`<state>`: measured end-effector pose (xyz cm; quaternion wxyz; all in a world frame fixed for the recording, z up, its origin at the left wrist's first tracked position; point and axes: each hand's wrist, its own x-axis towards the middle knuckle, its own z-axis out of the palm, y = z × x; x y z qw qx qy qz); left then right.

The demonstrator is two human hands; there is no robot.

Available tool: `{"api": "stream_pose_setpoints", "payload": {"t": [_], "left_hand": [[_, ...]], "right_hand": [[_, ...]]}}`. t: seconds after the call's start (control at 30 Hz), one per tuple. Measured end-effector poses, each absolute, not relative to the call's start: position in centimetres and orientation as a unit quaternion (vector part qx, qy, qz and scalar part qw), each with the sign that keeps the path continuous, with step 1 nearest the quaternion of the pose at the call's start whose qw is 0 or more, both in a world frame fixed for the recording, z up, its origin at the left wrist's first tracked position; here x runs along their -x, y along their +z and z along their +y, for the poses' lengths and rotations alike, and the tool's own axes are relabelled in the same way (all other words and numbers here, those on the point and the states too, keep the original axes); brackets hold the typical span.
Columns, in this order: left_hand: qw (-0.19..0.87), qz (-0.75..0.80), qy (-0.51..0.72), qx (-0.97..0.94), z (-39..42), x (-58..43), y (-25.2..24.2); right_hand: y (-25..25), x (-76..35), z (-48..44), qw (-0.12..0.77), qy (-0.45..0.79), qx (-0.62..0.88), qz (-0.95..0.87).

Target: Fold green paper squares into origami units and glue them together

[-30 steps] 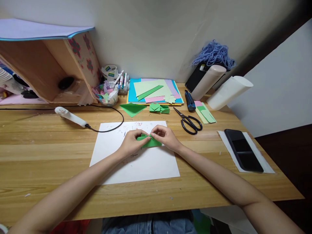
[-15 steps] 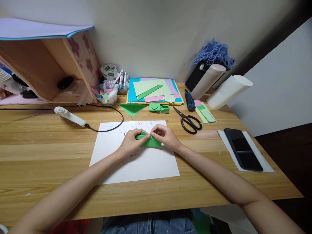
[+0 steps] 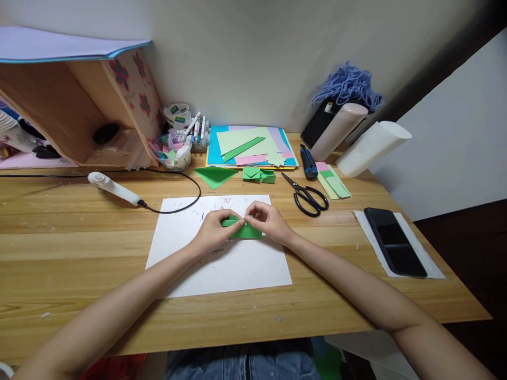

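Left hand (image 3: 212, 231): its fingers pinch the folded green paper (image 3: 251, 232).
Right hand (image 3: 272, 222): its fingers pinch the top edge too.
Paper's spot: middle of the frame, over the white sheet (image 3: 249, 269).
Black scissors (image 3: 299, 188): right of the middle, on the surface (image 3: 325, 311).

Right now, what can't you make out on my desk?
All in the head view:
Folds of the green paper: partly covered by the left hand and right hand.
Marks on the white sheet: too small to read; the left hand may cover some.
Flower-patterned box: its far side is cut off by the left edge.
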<state>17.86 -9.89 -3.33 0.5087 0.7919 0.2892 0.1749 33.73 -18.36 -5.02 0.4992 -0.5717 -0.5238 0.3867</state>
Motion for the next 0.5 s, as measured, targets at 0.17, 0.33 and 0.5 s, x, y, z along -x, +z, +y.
{"api": "stream_pose_setpoints", "payload": {"t": [0.17,0.33,0.5], "left_hand": [[0.497,0.283,0.177,-0.801,-9.89,-17.94,-3.62],[0.467,0.29,0.175,-0.817,-9.85,-18.07,-3.84],[0.441,0.306,0.161,-0.828,-9.71,-18.09,-3.83]], "right_hand": [[-5.16,-33.65,-18.42,0.497,0.382,0.573,-0.527],[-5.22,-33.56,-18.45,0.493,0.385,0.579,-0.524],[-5.25,-33.54,-18.47,0.492,0.384,0.584,-0.52]]}}
